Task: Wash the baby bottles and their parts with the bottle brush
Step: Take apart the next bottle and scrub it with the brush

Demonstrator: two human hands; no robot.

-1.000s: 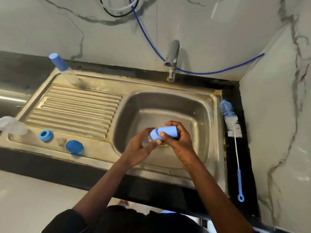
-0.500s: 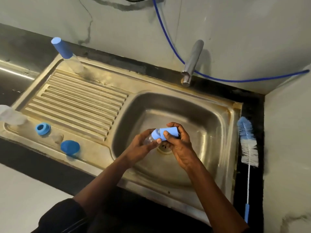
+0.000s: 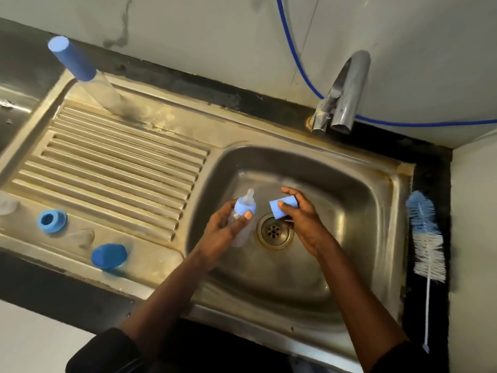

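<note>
Over the steel sink basin (image 3: pixel 349 200), my left hand (image 3: pixel 223 232) grips a small clear baby bottle (image 3: pixel 243 211) with a blue collar and a clear teat pointing up. My right hand (image 3: pixel 301 222) pinches the bottle's blue cap (image 3: pixel 283 207), held apart from the bottle above the drain (image 3: pixel 273 232). The bottle brush (image 3: pixel 426 238), blue and white bristles on a thin white handle, lies on the black counter right of the sink. A second capped bottle (image 3: pixel 80 68) stands at the drainboard's back left corner.
On the drainboard's front edge lie a blue collar ring (image 3: pixel 52 220), a clear teat (image 3: pixel 84 236), a blue cap (image 3: pixel 109 256) and a clear bottle part (image 3: pixel 8 204) at the far left. The tap (image 3: pixel 341 95) stands behind the basin; a blue hose (image 3: pixel 295 57) runs along the wall.
My right hand has pulled the blue cap off the bottle and moved it right; the teat now shows. The view has tilted down and closer to the sink.
</note>
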